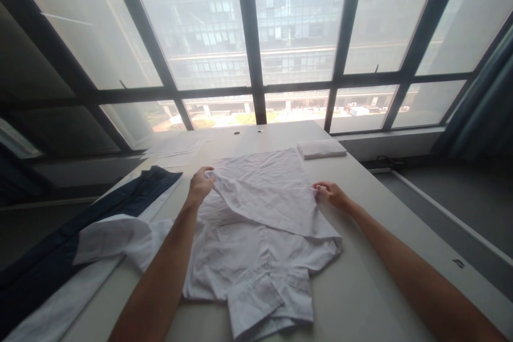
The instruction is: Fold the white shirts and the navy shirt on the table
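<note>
A white shirt lies spread on the white table, its collar end toward the window side hard to make out under the folds. My left hand pinches the fabric at its left edge. At the right edge, my right hand grips the cloth between thumb and fingers. Between both hands a layer of the shirt is lifted and partly folded over. One sleeve reaches out left beneath my left forearm; another part is folded at the near side, with a cuff-like end.
Dark blue trousers lie along the left side, over another white cloth. A neatly folded white cloth sits at the table's far right. White sheets rest at the far left. A small dark object is near the right edge. Windows stand beyond.
</note>
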{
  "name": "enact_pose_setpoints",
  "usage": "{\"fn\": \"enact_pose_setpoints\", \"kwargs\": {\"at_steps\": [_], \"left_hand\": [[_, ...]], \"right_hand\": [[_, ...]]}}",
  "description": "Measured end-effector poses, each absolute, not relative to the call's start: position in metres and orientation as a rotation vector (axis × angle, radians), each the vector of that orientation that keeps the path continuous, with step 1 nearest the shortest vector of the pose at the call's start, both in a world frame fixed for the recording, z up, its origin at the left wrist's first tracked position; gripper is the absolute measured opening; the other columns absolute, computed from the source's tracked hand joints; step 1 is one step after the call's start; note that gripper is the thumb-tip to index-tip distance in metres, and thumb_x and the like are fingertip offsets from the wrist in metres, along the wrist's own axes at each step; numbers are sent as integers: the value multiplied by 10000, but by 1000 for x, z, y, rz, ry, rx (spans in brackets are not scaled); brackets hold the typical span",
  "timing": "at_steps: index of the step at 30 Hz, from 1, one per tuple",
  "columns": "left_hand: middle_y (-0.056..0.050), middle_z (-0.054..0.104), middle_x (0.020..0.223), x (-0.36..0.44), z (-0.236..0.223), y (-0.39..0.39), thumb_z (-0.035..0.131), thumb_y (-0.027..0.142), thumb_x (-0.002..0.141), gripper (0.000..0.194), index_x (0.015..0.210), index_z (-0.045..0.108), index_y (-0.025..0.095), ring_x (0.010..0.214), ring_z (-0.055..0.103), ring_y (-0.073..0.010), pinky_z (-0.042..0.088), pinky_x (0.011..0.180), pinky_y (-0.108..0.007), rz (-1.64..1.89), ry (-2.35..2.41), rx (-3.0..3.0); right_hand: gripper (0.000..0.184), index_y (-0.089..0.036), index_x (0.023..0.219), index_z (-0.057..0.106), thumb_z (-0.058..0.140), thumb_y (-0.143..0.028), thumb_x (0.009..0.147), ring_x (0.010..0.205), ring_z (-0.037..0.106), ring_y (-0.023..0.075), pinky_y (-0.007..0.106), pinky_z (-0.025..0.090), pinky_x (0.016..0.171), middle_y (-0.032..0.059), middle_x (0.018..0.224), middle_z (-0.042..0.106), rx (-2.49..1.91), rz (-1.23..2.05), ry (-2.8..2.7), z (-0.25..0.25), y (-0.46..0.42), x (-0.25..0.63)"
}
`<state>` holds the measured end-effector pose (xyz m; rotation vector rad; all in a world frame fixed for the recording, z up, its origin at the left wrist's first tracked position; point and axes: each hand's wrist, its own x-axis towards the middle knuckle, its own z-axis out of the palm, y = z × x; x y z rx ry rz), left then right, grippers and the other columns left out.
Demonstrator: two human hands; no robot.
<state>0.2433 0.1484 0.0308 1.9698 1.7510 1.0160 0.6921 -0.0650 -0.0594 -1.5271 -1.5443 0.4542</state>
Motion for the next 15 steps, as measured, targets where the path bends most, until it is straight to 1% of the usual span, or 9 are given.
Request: {"fn": "enact_pose_setpoints", "kwargs": {"at_steps": [4, 7, 9, 12, 15], "left_hand": [[-40, 716, 803, 245, 28, 149, 593, 160, 756, 275, 983, 747, 171, 686, 648, -184, 475, 648, -245, 1013, 1749, 1992], [-50, 723, 830, 248, 34, 152, 634, 224, 774, 226, 967, 740, 176, 736, 656, -207, 491, 701, -270, 1086, 1756, 2021], [-51, 719, 835, 251, 42, 158, 682, 266, 754, 209, 938, 729, 178, 766, 654, -217, 500, 721, -281, 1178, 1694, 2053], [-48, 715, 863, 258, 58, 176, 742, 275, 699, 235, 907, 713, 170, 802, 650, -201, 510, 733, -268, 1311, 1404, 1998], [-52, 712, 912, 266, 70, 199, 788, 273, 657, 352, 972, 695, 146, 823, 643, -179, 519, 738, -255, 1377, 1200, 1809]], "right_hand": [[303, -246, 866, 763, 532, -437, 914, 977, 681, 275, 394, 514, 913, 99, 990, 757, -1543, 385, -1613, -66, -61, 695], [293, -240, 873, 756, 555, -451, 905, 938, 675, 259, 373, 509, 903, 88, 966, 750, -1565, 359, -1642, -67, -61, 695], [289, -239, 904, 754, 573, -465, 895, 933, 670, 249, 360, 506, 897, 79, 973, 746, -1585, 342, -1668, -66, -61, 695], [265, -245, 902, 749, 578, -447, 880, 959, 662, 240, 343, 499, 910, 62, 985, 739, -1615, 355, -1689, -64, -61, 694], [246, -249, 850, 745, 557, -405, 876, 963, 660, 235, 336, 494, 917, 54, 982, 738, -1641, 378, -1671, -62, -61, 693]]}}
